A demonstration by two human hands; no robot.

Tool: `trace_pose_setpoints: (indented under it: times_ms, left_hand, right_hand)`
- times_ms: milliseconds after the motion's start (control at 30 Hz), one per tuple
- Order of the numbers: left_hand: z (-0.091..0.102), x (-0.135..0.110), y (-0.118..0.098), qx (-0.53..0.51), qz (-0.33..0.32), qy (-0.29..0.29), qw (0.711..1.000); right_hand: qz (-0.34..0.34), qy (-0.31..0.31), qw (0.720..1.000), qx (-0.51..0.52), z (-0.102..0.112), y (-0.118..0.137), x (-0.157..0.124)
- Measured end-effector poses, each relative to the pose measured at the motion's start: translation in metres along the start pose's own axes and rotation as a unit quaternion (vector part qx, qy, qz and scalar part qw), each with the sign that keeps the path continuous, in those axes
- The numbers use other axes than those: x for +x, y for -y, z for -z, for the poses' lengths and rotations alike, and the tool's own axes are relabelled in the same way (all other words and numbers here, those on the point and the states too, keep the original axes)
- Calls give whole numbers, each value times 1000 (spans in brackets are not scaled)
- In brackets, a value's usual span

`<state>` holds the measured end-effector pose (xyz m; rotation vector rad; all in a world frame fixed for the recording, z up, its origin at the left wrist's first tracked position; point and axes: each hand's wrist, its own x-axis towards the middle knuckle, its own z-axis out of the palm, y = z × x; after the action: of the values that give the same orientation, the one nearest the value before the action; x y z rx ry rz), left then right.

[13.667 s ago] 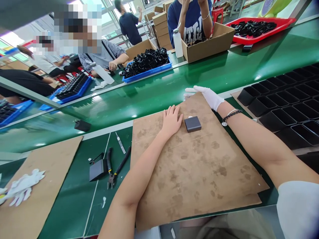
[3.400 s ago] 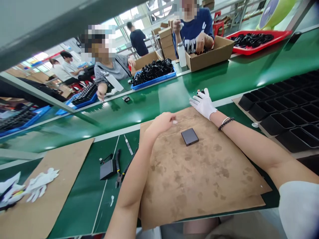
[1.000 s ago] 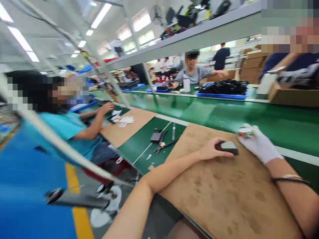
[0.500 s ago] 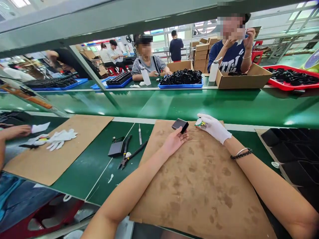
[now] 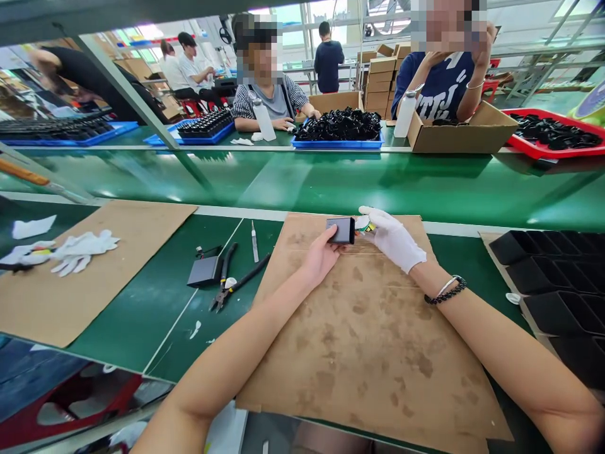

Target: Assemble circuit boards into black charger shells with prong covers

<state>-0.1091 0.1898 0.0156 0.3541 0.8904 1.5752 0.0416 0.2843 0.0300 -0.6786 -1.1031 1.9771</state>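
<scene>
My bare left hand [image 5: 319, 256] holds a small dark rectangular box [image 5: 341, 230] upright above the far edge of a stained cardboard sheet [image 5: 373, 334]. My right hand [image 5: 392, 236], in a white glove, is closed on a small colourful object [image 5: 366, 225] pressed against the box's right end. A beaded bracelet [image 5: 444, 290] circles my right wrist.
Left of the cardboard lie another dark box [image 5: 204, 271], pliers [image 5: 231, 280] and a thin tool [image 5: 254, 241]. Black trays [image 5: 553, 284] sit at right. White gloves [image 5: 78, 251] rest on a second cardboard sheet [image 5: 80, 271]. Across the green conveyor [image 5: 331, 183], seated people work beside a blue bin [image 5: 338, 129], a cardboard box [image 5: 466, 135] and a red tray [image 5: 553, 135].
My head swung back from the left to the bench. The left hand lifted the dark box off the cardboard, and the gloved right hand came up against its end.
</scene>
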Motion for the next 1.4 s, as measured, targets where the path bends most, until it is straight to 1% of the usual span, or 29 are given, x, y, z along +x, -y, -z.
trace_pose_setpoints:
  times_ms: [100, 233, 367, 433, 533, 600, 667, 700, 767, 833, 867, 900, 933, 1000, 1033, 1067, 1100, 1167, 1200, 1233, 1267, 1300, 1400]
  left_hand:
    - [2, 2, -3, -20, 32, 7, 999]
    - [1, 2, -7, -40, 73, 35, 996]
    - [1, -3, -10, -49, 76, 62, 994]
    - [0, -7, -13, -12, 58, 76, 995]
    - [-11, -14, -23, 112, 6, 98, 989]
    - [-30, -14, -34, 177, -27, 112, 977]
    - [-58, -9, -49, 224, -61, 128, 964]
    - [-75, -6, -56, 254, -90, 139, 953]
    - [-109, 0, -66, 310, -182, 163, 919]
    - [-139, 3, -70, 341, -279, 178, 880]
    - [-150, 2, -70, 342, -304, 183, 870]
    - [-159, 0, -67, 338, -308, 192, 868]
    - [-166, -3, -63, 329, -292, 210, 873]
    - [-175, -9, -53, 307, -236, 270, 881]
    - [-177, -13, -48, 296, -221, 297, 881]
    - [-179, -16, -43, 286, -228, 309, 878]
    - [-180, -18, -38, 283, -259, 298, 874]
    - [-183, -23, -32, 280, -369, 225, 857]
    - [-184, -25, -29, 276, -426, 184, 842]
    - [-185, -27, -27, 273, -475, 156, 822]
    - [-186, -30, -25, 268, -513, 142, 803]
    - [-186, -33, -23, 262, -543, 140, 785]
    - [-187, -43, -18, 236, -600, 162, 747]
  right_hand:
    - [43, 1, 999, -12, -5, 5, -2]
    - [107, -4, 993, -44, -15, 10, -9]
    - [120, -7, 992, -51, -23, 14, -13]
    - [110, -13, 993, -30, -25, 17, -13]
    - [87, -25, 996, 25, -30, 26, -13]
    - [78, -15, 995, 67, -33, 37, -15]
    - [84, 5, 991, 99, -36, 54, -21]
    - [96, 14, 989, 110, -37, 65, -25]
    - [136, 21, 984, 115, -36, 89, -36]
    - [193, 14, 975, 105, -32, 114, -50]
    - [224, 5, 970, 96, -29, 125, -57]
    - [254, -7, 963, 84, -25, 136, -64]
    - [283, -22, 956, 70, -21, 146, -71]
    - [332, -57, 941, 40, -14, 161, -83]
    - [353, -73, 933, 25, -12, 167, -88]
    - [371, -86, 925, 11, -10, 170, -92]
    - [387, -94, 917, -2, -11, 173, -96]
    - [423, -106, 900, -20, -16, 172, -103]
    - [445, -114, 888, -31, -20, 170, -106]
    - [473, -126, 871, -42, -26, 166, -110]
    - [505, -141, 850, -55, -32, 161, -113]
    - [541, -158, 823, -68, -38, 156, -115]
    - [645, -196, 731, -107, -52, 138, -120]
